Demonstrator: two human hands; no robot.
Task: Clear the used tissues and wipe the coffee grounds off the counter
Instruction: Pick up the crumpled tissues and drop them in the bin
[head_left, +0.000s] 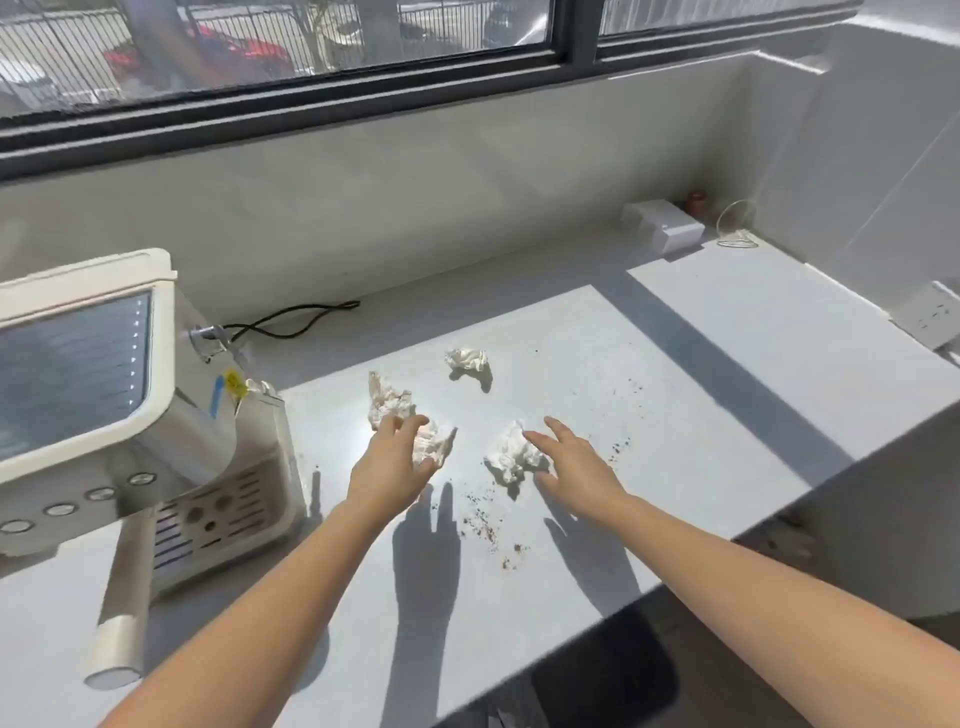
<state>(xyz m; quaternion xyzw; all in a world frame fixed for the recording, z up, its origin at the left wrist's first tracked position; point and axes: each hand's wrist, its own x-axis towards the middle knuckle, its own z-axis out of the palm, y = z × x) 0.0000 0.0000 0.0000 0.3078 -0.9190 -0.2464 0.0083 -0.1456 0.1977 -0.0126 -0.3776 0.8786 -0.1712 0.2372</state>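
Note:
Several crumpled white tissues lie on the pale counter (675, 332). The far tissue (466, 359) sits alone. A stained tissue (388, 397) lies to the left, and beside it is another tissue (435, 442) with my left hand (390, 458) closing around it, fingers curled on its near side. My right hand (574, 460) hovers open, fingers spread, just right of a fourth tissue (511, 454), fingertips touching its edge. Brown coffee grounds (485, 525) are scattered near the front and more grounds (618, 447) to the right.
A cream espresso machine (104, 395) stands at the left with its portafilter handle (124, 597) jutting forward, and a black cord (296, 319) behind it. A white box (665, 224) and string sit at the back right. The counter's edge (779, 525) runs diagonally on the right.

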